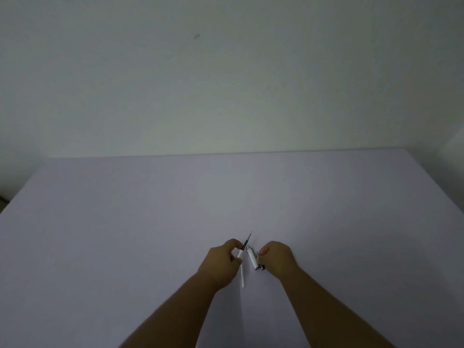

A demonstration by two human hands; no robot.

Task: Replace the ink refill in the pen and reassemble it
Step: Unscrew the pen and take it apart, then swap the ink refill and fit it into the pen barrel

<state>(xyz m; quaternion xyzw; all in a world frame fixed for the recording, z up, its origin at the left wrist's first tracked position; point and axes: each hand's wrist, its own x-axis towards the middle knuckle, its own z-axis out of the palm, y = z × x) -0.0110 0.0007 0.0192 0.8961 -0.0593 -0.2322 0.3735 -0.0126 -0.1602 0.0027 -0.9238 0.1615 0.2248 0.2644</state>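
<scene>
My left hand [221, 264] pinches a thin white ink refill [242, 270] near its upper part. The refill's dark section and fine metal tip point up and away at a slant, and its white tail hangs below my fingers. My right hand [278, 259] holds a short white pen barrel [251, 257] with a dark end piece at its lower end. The barrel is tilted, with its upper end close to the refill. Refill and barrel are apart, both just above the table.
A wide pale lilac table [150, 234] fills the lower view, with its far edge against a plain white wall [226, 84]. Both forearms reach in from the bottom edge.
</scene>
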